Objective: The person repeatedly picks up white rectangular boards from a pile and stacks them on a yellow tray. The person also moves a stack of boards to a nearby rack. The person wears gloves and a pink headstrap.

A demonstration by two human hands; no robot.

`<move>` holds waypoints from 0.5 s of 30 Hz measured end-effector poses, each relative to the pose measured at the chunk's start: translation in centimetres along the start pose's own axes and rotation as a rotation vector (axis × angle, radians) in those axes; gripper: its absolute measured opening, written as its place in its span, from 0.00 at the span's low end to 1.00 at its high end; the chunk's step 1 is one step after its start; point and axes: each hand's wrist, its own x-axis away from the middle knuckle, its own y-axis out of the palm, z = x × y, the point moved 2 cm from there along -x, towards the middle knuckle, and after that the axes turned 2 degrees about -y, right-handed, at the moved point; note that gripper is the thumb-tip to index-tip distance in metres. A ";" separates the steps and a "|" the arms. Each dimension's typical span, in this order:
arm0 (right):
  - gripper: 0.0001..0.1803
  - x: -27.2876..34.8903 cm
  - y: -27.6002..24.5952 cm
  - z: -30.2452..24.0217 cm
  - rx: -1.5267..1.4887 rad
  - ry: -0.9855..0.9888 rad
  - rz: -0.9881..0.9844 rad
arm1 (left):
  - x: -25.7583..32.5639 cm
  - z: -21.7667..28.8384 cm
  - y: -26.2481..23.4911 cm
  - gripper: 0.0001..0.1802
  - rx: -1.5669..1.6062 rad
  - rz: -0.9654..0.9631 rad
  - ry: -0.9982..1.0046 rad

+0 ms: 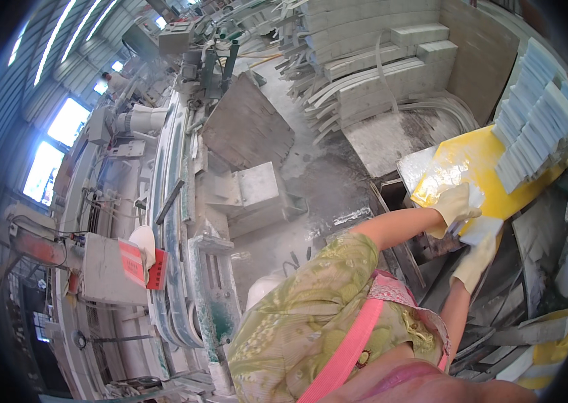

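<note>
Both my hands wear pale yellow gloves and are close together at the right, by the near edge of a yellow sheet-covered table (462,158). A flat white piece (483,232) lies between them at that edge. My left hand (454,208) reaches over its far left side, fingers bent around it. From below, my right hand (475,265) grips the near side of the same piece, its fingers partly hidden. Beyond my hands, rows of stacked whitish-blue strips (539,124) stand on the yellow surface.
Tall stacks of pale slabs and strips (378,74) stand at the back, beside a brown board (475,57). A stone block (257,188) and a tilted square board (249,124) are mid-left. A long dusty machine with rails (166,201) runs along the left. Offcuts (539,332) lie at lower right.
</note>
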 end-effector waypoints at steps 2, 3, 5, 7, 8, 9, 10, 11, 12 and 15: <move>0.31 -0.2 2.5 1.0 0.405 -0.106 0.107 | -0.1 0.3 -0.1 0.41 -0.060 0.017 0.001; 0.31 -0.5 3.0 1.3 0.406 -0.163 0.072 | -0.2 0.5 -0.1 0.43 -0.094 0.026 0.001; 0.32 -1.3 2.7 2.1 0.305 -0.049 0.032 | -0.8 0.8 0.2 0.45 -0.079 -0.053 -0.063; 0.32 -1.8 1.7 2.1 0.243 -0.012 -0.084 | -1.5 0.8 0.7 0.47 -0.069 -0.018 -0.082; 0.32 -1.8 1.1 1.8 0.203 0.017 -0.144 | -1.8 0.6 1.0 0.49 -0.063 0.033 -0.069; 0.32 -1.5 0.6 1.3 0.170 0.051 -0.196 | -2.3 0.4 1.5 0.48 -0.102 0.040 -0.087; 0.32 -1.2 0.3 0.9 0.152 0.088 -0.235 | -2.7 -0.3 1.9 0.47 -0.107 -0.028 -0.057; 0.32 -0.7 0.1 0.4 0.138 0.120 -0.274 | -3.4 -1.0 2.4 0.46 -0.125 -0.105 -0.063; 0.32 0.1 -0.3 -0.1 0.128 0.141 -0.308 | -4.1 -1.7 2.8 0.46 -0.156 -0.088 -0.091; 0.33 1.2 -1.5 -0.7 0.156 0.142 -0.305 | -5.1 -2.3 4.3 0.44 -0.407 0.005 0.033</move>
